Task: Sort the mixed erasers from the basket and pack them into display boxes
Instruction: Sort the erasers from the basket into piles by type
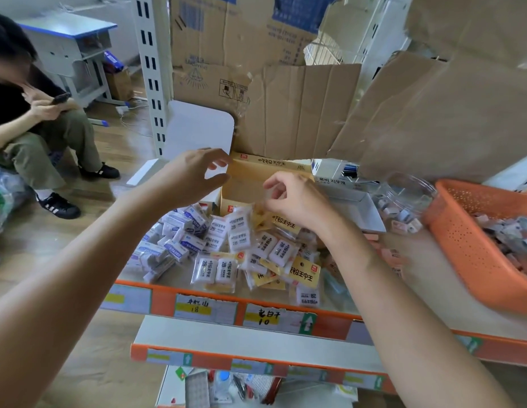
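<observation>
1. Cardboard sheets (300, 113) back the orange-edged shelf (162, 298) I'm working over.
2. Orange basket (462, 245) sits tilted at the right with mixed erasers (515, 234) inside, so I judge the sorting unfinished.
3. Yellow display box (256, 172) stands open behind the piles, seemingly empty; packing has barely begun.
4. Sorted heaps lie before it: 2B packets (241, 237) and blue-labelled erasers (179, 245).
5. Left hand (197, 169) is spread wide at the box's flap. My right hand (291, 195) is curled over the opening; I cannot tell whether it pinches anything.

Erasers (226, 251) before display box (250, 184); basket (468, 245) to rt
</observation>
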`<action>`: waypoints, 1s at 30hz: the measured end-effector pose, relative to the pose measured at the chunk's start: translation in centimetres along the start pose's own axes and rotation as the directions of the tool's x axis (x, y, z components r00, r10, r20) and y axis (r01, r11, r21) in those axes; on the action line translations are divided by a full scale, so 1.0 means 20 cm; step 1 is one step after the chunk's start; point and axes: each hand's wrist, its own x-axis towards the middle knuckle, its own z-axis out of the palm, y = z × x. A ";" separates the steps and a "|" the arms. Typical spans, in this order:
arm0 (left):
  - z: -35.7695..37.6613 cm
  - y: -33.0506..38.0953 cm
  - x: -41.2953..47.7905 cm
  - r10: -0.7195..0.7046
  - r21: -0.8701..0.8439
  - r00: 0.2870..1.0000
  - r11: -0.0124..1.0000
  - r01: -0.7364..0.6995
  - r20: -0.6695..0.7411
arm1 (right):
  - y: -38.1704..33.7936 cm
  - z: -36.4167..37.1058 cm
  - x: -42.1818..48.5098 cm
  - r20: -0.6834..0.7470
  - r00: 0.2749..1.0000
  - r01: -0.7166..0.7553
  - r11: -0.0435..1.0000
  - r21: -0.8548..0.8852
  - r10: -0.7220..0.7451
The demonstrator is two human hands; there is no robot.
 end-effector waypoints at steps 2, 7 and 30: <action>0.01 0.02 0.01 0.018 -0.007 1.000 1.000 -0.018 0.001 | 0.02 -0.04 -0.01 -0.031 0.999 0.040 0.999 0.024 -0.039; 0.05 0.10 0.07 0.062 -0.020 0.998 0.998 -0.061 0.009 | 0.13 -0.14 -0.07 -0.096 0.994 0.048 0.999 -0.020 -0.050; 0.55 1.10 0.36 0.073 0.021 0.997 0.997 -0.074 0.029 | 1.06 -0.75 -0.48 -0.237 0.966 0.037 0.960 -0.279 -0.107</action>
